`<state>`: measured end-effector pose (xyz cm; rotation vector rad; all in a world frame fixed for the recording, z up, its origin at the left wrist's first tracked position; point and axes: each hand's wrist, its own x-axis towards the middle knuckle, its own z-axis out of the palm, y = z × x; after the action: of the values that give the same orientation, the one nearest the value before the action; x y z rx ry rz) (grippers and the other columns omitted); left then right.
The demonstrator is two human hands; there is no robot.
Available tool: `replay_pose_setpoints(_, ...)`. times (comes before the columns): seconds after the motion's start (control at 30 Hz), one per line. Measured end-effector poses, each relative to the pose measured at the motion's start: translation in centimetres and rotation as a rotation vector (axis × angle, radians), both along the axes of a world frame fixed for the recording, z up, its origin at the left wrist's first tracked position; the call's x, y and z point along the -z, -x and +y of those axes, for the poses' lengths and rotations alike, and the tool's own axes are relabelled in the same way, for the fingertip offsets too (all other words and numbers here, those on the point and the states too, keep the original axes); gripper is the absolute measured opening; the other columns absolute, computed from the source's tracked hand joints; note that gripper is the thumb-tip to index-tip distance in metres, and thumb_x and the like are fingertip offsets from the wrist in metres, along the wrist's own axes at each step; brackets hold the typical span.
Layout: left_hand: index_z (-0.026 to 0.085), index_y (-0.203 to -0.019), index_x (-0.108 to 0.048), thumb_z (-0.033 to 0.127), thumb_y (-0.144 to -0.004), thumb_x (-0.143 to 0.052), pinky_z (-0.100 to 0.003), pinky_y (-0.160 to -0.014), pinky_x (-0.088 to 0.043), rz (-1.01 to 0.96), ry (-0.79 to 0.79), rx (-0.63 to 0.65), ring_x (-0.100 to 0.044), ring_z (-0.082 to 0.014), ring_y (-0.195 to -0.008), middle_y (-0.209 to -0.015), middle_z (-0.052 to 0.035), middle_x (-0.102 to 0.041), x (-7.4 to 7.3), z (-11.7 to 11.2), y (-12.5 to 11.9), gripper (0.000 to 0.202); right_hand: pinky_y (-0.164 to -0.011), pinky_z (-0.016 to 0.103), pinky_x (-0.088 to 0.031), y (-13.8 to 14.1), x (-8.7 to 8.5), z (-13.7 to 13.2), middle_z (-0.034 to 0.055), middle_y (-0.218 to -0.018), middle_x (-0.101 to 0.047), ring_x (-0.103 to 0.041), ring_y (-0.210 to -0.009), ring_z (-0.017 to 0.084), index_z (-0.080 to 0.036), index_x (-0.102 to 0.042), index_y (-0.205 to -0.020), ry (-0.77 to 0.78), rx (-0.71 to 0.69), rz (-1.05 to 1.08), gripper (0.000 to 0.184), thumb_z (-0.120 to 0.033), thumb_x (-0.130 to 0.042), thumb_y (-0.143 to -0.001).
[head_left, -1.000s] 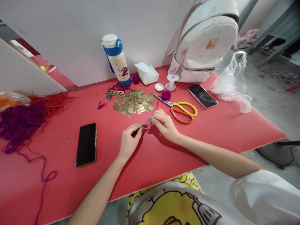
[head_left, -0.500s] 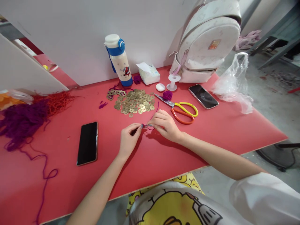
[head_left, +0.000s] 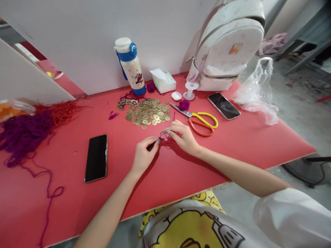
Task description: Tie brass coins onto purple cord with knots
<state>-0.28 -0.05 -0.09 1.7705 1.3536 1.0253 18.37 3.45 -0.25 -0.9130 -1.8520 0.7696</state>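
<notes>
Over the middle of the red table, my left hand [head_left: 145, 153] is closed in a pinch on a purple yarn strand [head_left: 170, 140]. My right hand [head_left: 184, 138] pinches the same yarn a little to the right, and a small loop shows between the two sets of fingertips. Whether a coin is also held in the left fingers is hidden. Just beyond the hands lies a heap of brass-coloured coins with holes [head_left: 148, 111]. Scissors [head_left: 198, 120] with one yellow and one orange handle rest right of the heap, beside a small purple yarn ball [head_left: 184, 105].
A bottle [head_left: 130, 67], tissue pack [head_left: 164, 81], white spool [head_left: 190, 90] and backpack [head_left: 229, 48] line the wall. Phones lie left [head_left: 96, 158] and right [head_left: 224, 105]. Purple yarn [head_left: 26, 134] and red strands [head_left: 62, 115] pile at left; a plastic bag [head_left: 256, 93] sits at right.
The right fingertips have lifted slightly away from the left ones, and a loop of yarn has opened between them. My left hand has shifted a little to the right.
</notes>
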Motion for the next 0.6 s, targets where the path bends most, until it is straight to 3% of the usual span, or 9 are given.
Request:
replay_pose_setpoints(0.33, 0.019, -0.087, -0.077, 0.027, -0.088, -0.059, -0.029, -0.074, -0.056, -0.062, 0.029, 0.003, -0.072, -0.0202, -0.083, -0.092, -0.0072, -0.077, -0.3, 0.0, 0.0, 0.020, -0.074, 0.034, -0.046, 0.0, -0.3, -0.1, 0.0040, -0.075, -0.065, -0.054, -0.075, 0.018, -0.019, -0.072, -0.089, -0.013, -0.011, 0.010, 0.025, -0.026, -0.050, -0.098)
replay_pose_setpoints(0.6, 0.019, -0.083, -0.077, 0.025, -0.087, -0.061, -0.029, -0.077, -0.057, -0.074, -0.039, -0.043, -0.072, -0.0197, -0.083, -0.090, -0.0071, -0.077, -0.6, -0.3, 0.1, 0.018, -0.076, 0.038, -0.044, -0.9, -1.3, -0.3, 0.0054, -0.074, -0.063, -0.052, -0.073, 0.019, -0.020, -0.063, -0.073, -0.178, -0.127, 0.007, 0.038, -0.031, -0.041, -0.101)
